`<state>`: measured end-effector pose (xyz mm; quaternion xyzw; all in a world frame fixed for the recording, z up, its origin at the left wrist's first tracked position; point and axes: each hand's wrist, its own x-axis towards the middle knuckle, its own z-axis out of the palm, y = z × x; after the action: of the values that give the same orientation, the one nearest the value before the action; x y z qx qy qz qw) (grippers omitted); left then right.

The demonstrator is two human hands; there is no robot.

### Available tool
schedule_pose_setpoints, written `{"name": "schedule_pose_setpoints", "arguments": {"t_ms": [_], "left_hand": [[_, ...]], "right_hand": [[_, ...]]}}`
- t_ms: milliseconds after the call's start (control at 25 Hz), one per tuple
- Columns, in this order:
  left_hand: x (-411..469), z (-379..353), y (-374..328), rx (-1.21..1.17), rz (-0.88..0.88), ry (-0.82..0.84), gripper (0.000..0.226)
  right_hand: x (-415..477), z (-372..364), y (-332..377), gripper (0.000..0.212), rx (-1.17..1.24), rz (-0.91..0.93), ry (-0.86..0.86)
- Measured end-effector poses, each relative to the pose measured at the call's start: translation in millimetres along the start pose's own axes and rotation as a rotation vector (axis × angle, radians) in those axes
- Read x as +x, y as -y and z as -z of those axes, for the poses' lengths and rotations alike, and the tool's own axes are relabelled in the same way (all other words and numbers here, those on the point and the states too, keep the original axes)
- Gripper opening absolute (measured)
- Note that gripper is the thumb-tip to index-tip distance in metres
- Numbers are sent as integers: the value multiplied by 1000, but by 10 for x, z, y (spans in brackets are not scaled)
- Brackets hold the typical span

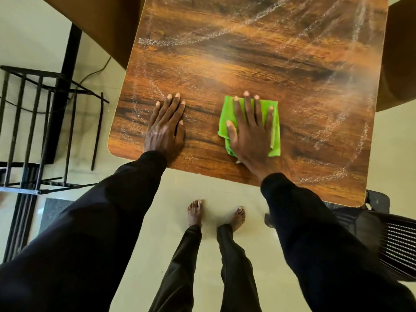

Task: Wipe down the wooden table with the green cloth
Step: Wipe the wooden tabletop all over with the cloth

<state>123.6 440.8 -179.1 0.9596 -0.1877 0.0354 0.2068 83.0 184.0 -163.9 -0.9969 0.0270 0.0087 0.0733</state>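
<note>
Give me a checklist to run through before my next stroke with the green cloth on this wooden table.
1. Folded green cloth under right hand: ok, flat palm and straight fingers press it.
2. Left hand bracing brown wooden table: ok, flat on the top.
3. Surface clean: not ok, white chalky streaks cross the far and right areas.
4. Cloth underside clean: cannot tell, hidden.
5. Bare feet planted on the floor: ok.

Wooden table [247, 64] carries a folded green cloth [227, 109]; right hand [252, 136] flat on the cloth; left hand [166, 127] flat left of the cloth; pale streaks [180, 41] beyond the cloth.
</note>
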Motion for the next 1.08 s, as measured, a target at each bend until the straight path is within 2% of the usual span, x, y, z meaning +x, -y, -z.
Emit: {"name": "schedule_pose_setpoints", "arguments": {"t_ms": [120,200,240,320,400,520,640,720,760,840,960,1000,1080], "left_hand": [[-18,31,-32,11,1,13,53],[-19,63,-66,18,-18,13,53],[-16,78,-92,15,-34,10,52],[5,96,-208,-11,-57,6,51],[70,61,-437,-54,-42,-23,50],[301,-108,-915,-163,-2,-28,51],[306,-304,-1263,-197,18,15,50],[220,-399,-1303,-124,-27,33,50],[189,-440,-1285,-95,-55,24,50],[205,-519,-1272,-63,-73,7,50],[229,-559,-1251,-36,-72,-3,50],[227,-565,-1243,-34,-77,-6,49],[213,-565,-1240,-39,-79,-12,49]], "right_hand": [[-198,-74,398,68,23,200,46],[-645,-114,316,66,9,356,84],[-826,-103,157,65,13,374,96],[-926,-31,-261,66,11,280,77],[-711,46,-616,65,14,93,18],[-291,93,-622,64,2,-52,-42],[-518,35,-558,64,14,108,19],[-884,56,-812,65,-12,220,66],[-983,88,-988,65,-27,227,69],[-841,141,-1301,65,-35,129,46],[-352,172,-1309,66,-7,-30,-17],[-281,168,-1210,66,-4,-13,-16],[-432,104,-1041,67,19,141,31]]}}
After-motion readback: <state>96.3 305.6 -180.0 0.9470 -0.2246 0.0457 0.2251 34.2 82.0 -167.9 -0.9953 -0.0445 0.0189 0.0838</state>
